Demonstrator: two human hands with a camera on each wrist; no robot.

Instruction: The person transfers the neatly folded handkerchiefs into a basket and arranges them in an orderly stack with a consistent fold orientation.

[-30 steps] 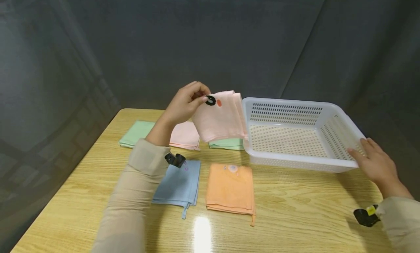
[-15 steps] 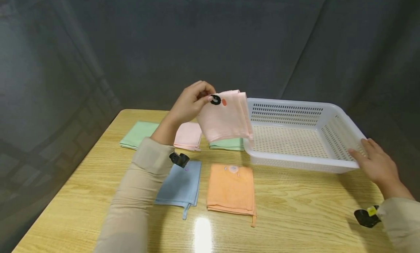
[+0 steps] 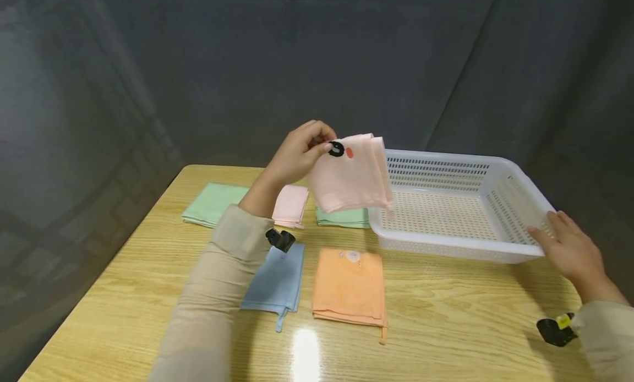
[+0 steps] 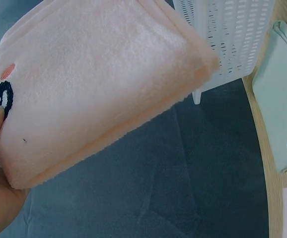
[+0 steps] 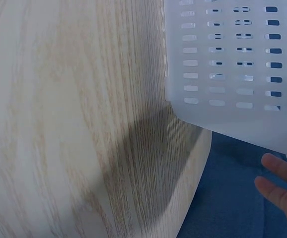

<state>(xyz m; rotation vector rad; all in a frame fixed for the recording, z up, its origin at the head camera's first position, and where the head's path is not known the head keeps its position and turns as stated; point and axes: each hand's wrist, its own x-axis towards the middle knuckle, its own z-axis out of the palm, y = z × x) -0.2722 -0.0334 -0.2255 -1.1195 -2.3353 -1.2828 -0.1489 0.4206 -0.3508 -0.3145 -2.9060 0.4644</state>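
My left hand [image 3: 302, 153] pinches a folded pale pink towel [image 3: 354, 175] by its upper left corner, beside an embroidered black eye and an orange-red spot. The towel hangs in the air, overlapping the left end of a white perforated plastic basket [image 3: 455, 249]. In the left wrist view the held towel [image 4: 94, 84] fills the upper left, with the thumb on its face. My right hand [image 3: 574, 250] holds the basket's right rim, thumb over the rim. In the right wrist view, fingers [image 5: 272, 191] show outside the basket's end wall [image 5: 228, 116].
On the wooden table [image 3: 446, 316] lie folded towels: green [image 3: 213, 203] at back left, pink [image 3: 290, 204], another green [image 3: 344, 217] partly hidden by the held towel, blue [image 3: 277, 280] partly under my left forearm, and orange [image 3: 349, 285]. A dark curtain [image 3: 317, 63] hangs behind.
My left hand has moved right and slightly up with the pink towel, which now overlaps the basket's left end more. The right hand and basket stay nearly still.
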